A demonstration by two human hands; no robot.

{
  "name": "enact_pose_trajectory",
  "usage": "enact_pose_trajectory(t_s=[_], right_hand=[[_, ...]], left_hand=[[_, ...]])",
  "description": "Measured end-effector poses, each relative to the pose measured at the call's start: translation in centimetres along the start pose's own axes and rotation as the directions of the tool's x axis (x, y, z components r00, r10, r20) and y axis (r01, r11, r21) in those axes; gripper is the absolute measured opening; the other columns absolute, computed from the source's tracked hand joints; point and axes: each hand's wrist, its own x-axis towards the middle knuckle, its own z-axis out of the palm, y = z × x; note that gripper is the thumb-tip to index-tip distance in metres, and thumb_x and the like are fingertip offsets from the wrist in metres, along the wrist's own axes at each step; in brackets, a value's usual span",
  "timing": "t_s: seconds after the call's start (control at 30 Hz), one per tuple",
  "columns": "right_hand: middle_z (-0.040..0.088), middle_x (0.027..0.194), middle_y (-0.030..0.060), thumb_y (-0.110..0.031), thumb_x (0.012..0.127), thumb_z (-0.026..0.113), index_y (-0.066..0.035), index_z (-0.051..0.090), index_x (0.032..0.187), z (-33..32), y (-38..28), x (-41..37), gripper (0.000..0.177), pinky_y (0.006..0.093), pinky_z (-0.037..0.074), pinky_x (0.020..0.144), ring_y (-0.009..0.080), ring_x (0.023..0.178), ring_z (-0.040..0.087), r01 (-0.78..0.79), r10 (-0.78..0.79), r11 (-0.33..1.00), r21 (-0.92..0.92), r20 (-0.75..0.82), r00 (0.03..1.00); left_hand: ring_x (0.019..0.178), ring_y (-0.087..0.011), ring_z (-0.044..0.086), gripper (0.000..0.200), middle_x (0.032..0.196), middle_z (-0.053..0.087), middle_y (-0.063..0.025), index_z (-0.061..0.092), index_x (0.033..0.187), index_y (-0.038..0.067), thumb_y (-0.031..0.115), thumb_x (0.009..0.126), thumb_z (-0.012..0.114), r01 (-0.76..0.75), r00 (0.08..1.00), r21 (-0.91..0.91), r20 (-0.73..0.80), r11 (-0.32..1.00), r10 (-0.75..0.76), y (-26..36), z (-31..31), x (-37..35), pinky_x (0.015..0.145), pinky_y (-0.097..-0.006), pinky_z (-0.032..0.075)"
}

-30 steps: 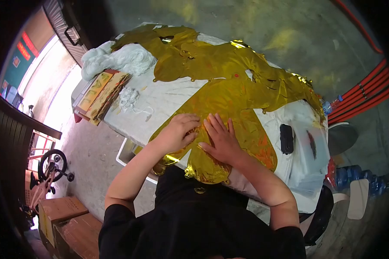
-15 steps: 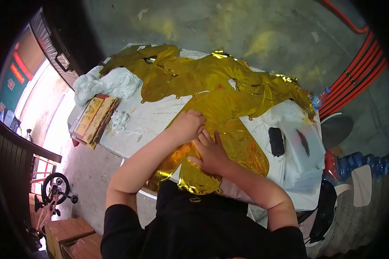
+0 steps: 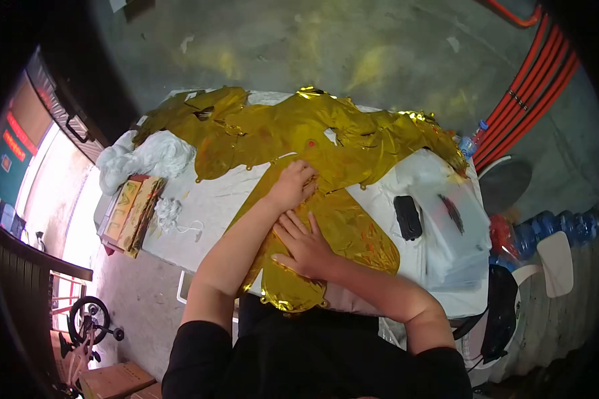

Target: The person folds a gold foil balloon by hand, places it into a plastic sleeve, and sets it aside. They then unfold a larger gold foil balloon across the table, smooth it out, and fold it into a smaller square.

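Observation:
A gold foil balloon (image 3: 353, 226) lies flat on the white-covered table (image 3: 209, 234), its rounded lower lobe hanging at the near edge. My left hand (image 3: 293, 187) is closed at the balloon's middle, its fingers curled onto the foil; the fingertips are partly hidden. Just below it, my right hand (image 3: 306, 250) lies flat on the same balloon with its fingers stretched out. More gold foil balloons (image 3: 273, 130) are heaped across the far side of the table, one with a small red spot.
At left sit a bundle of white string (image 3: 146, 159), a torn cardboard box (image 3: 132, 213) and a small string tangle (image 3: 168, 214). To the right are a black case (image 3: 407, 218) and clear plastic bags (image 3: 456, 246). Blue bottles (image 3: 556, 229) and red pipes (image 3: 522, 86) stand beyond.
The camera view has shifted. My left hand has moved up the foil, away from my right hand, which now lies flatter on the balloon.

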Motion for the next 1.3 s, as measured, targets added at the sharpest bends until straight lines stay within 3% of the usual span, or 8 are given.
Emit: enact_pose_trajectory(t_s=[0.17,0.23,0.43,0.73,0.83,0.93,1.03,1.3], right_hand=[[0.055,0.113,0.0188,-0.025,0.083,0.059,-0.004,0.055,0.11,-4.1,4.4,-0.2,0.034,0.0443,0.039,0.094,0.037,0.11,0.05,-0.159,0.184,0.945,0.284,-0.063,0.981],[0.057,0.095,0.0167,-0.021,0.08,0.061,-0.003,0.055,0.096,-6.1,7.6,-1.2,0.025,0.0415,0.045,0.081,0.0365,0.094,0.054,-0.256,0.246,0.966,-0.04,-0.167,0.955],[0.057,0.09,0.0166,-0.021,0.08,0.06,-0.004,0.054,0.091,-8.0,9.3,-4.0,0.021,0.0455,0.046,0.075,0.0347,0.089,0.057,-0.51,0.511,0.826,-0.238,-0.063,0.857],[0.062,0.092,0.019,-0.015,0.077,0.064,-0.004,0.052,0.095,-9.8,10.9,-3.7,0.024,0.0427,0.048,0.076,0.035,0.089,0.061,-0.59,0.579,0.807,0.005,0.191,0.793],[0.062,0.083,0.0116,-0.01,0.075,0.067,-0.005,0.052,0.1,-9.7,12.4,-4.0,0.029,0.0379,0.048,0.067,0.0259,0.08,0.062,-0.425,0.388,0.868,0.257,0.182,0.904],[0.054,0.073,-0.0024,-0.007,0.079,0.065,-0.005,0.053,0.105,-11.3,11.3,-1.8,0.03,0.0213,0.039,0.052,0.0036,0.064,0.048,-0.459,0.31,0.643,0.614,0.34,0.888],[0.055,0.074,-0.0033,-0.005,0.082,0.063,-0.006,0.054,0.105,-11.0,9.8,1.2,0.025,0.0198,0.035,0.054,0.0029,0.063,0.045,-0.492,0.291,0.3,0.817,0.413,0.863],[0.059,0.074,0.0014,-0.008,0.083,0.058,-0.001,0.055,0.103,-4.7,3.4,6.2,0.021,0.0234,0.045,0.068,0.0099,0.07,0.056,0.023,-0.079,0.616,0.787,0.033,0.996]], left_hand=[[0.097,-0.0335,0.05,0.028,0.105,0.052,-0.0136,0.058,0.105,0.007,0.016,0.079,0.066,-0.009,1.0,0.077,0.0,0.997,0.009,0.1,0.1,-0.2,0.084,-0.0404,0.042],[0.098,-0.0328,0.049,0.029,0.105,0.052,-0.013,0.058,0.106,0.008,0.018,0.08,0.066,0.006,1.0,0.08,0.022,0.997,-0.007,0.5,-0.2,-0.3,0.085,-0.0402,0.042],[0.101,-0.0301,0.049,0.031,0.106,0.052,-0.0106,0.058,0.108,0.008,0.023,0.082,0.065,0.018,0.996,0.133,0.081,0.991,-0.029,1.0,-0.4,-0.2,0.087,-0.0389,0.04],[0.101,-0.0271,0.049,0.03,0.107,0.053,-0.0083,0.06,0.108,0.011,0.028,0.083,0.063,-0.014,0.994,0.26,0.106,0.965,-0.014,1.6,-0.7,-0.2,0.084,-0.0378,0.039],[0.101,-0.0272,0.049,0.03,0.107,0.053,-0.0082,0.06,0.109,0.012,0.027,0.084,0.063,-0.004,0.995,0.247,0.097,0.969,-0.021,1.7,-0.8,-0.3,0.085,-0.0383,0.039],[0.101,-0.0271,0.049,0.03,0.107,0.053,-0.0082,0.06,0.11,0.012,0.028,0.084,0.062,-0.003,0.995,0.246,0.098,0.969,-0.021,1.7,-0.7,-0.3,0.085,-0.0388,0.039],[0.101,-0.0265,0.048,0.03,0.106,0.052,-0.0072,0.061,0.109,0.013,0.026,0.082,0.062,-0.028,0.997,0.257,0.081,0.966,0.008,1.5,-0.6,-0.4,0.084,-0.0387,0.038],[0.111,-0.031,0.041,0.04,0.117,0.047,-0.0104,0.056,0.115,0.011,0.026,0.078,0.05,-0.034,0.987,0.283,0.159,0.958,-0.011,-2.6,0.9,-0.6,0.087,-0.0403,0.036]])
